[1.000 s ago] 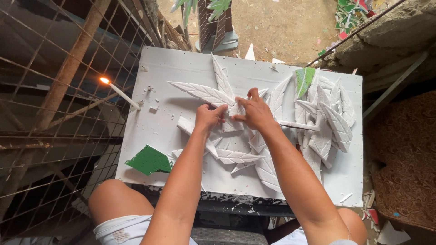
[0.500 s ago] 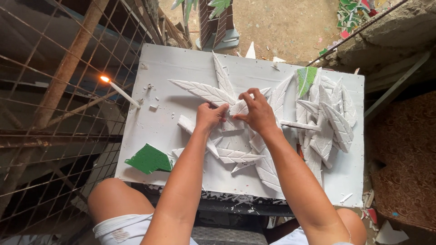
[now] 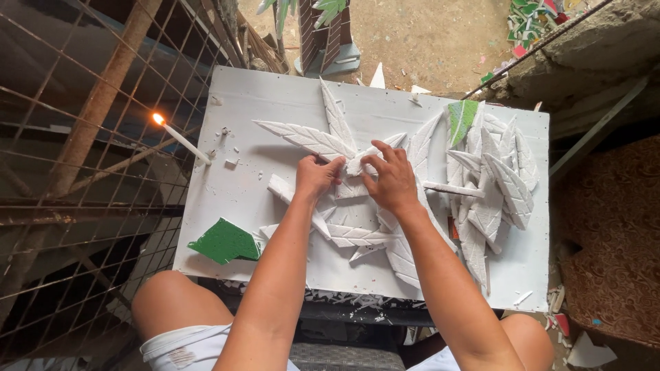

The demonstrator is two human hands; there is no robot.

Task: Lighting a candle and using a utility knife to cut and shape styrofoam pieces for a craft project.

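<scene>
A white board [image 3: 261,103] serves as the table, lying flat in front of the seated person, whose bare knees show at its near edge. To its left stands a rusty wire fence [image 3: 75,172]; to its right, a brown patterned cushion [image 3: 612,254].

Spread over the middle of the table is a star-shaped cluster of white foam leaves [image 3: 306,137], long blades with carved veins fanning outward from one centre. At the right side of the table lies a loose pile of foam leaves [image 3: 498,185], overlapping each other, with one green-painted leaf [image 3: 462,117] at its top. A green foam scrap [image 3: 223,242] lies near the table's front left corner.

The left hand [image 3: 317,175] rests on the centre of the cluster, its fingers curled and pressing on the foam; its grip is narrow, closed down on the leaf centre. The right hand [image 3: 392,180] sits just beside it, fingertips pinching a small white leaf piece [image 3: 361,163] at the same centre.

A lit white candle [image 3: 182,141] leans at the table's left edge, its flame well apart from the hands. Small white crumbs [image 3: 230,163] lie near its base.
</scene>
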